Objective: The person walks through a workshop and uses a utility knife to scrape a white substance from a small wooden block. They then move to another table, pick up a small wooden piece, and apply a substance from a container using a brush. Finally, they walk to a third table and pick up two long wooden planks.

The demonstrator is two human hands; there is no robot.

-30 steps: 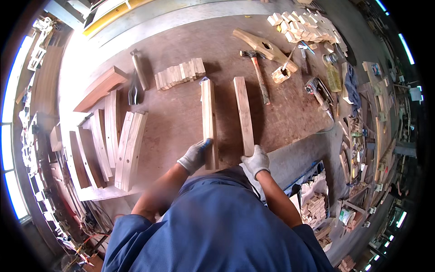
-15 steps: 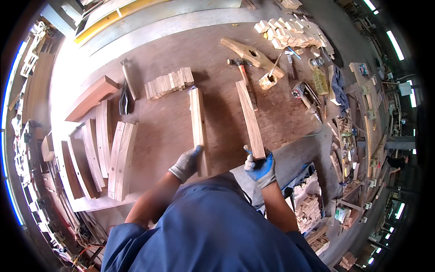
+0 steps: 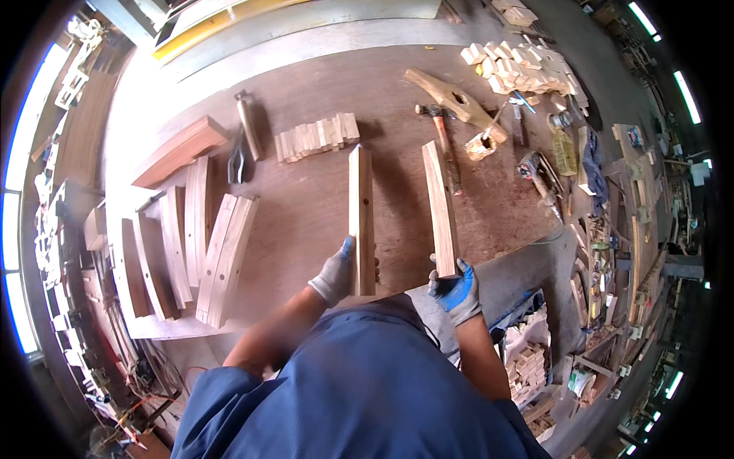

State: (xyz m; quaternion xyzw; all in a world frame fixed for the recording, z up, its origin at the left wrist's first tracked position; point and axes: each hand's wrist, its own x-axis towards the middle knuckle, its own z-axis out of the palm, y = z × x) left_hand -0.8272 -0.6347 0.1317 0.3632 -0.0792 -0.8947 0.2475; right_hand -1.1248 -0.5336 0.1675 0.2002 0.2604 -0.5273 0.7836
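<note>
My left hand (image 3: 335, 277), in a grey glove with blue on it, grips the near end of a long squared wooden bar (image 3: 362, 214). Its thumb lies along the left side, and fingertips show at the right side. To the right, my gloved right hand (image 3: 457, 295) is closed around the near end of a second wooden bar (image 3: 439, 210), blue palm side showing. Both bars point away from me, side by side with a gap between, over the brown workbench (image 3: 294, 222). I cannot tell whether their far ends touch the bench.
Curved wooden pieces (image 3: 229, 260) lie at left, near pliers (image 3: 238, 159) and a hammer (image 3: 248, 126). A row of small blocks (image 3: 317, 138) sits behind the bars. At right are another hammer (image 3: 446, 149), a wooden mallet (image 3: 459, 103), a bottle (image 3: 564, 153) and stacked blocks (image 3: 524, 67).
The whole view has shifted, so the bench and its things appear further right. Fingertips of my left hand now show beyond its bar. Both hands still hold the same bars.
</note>
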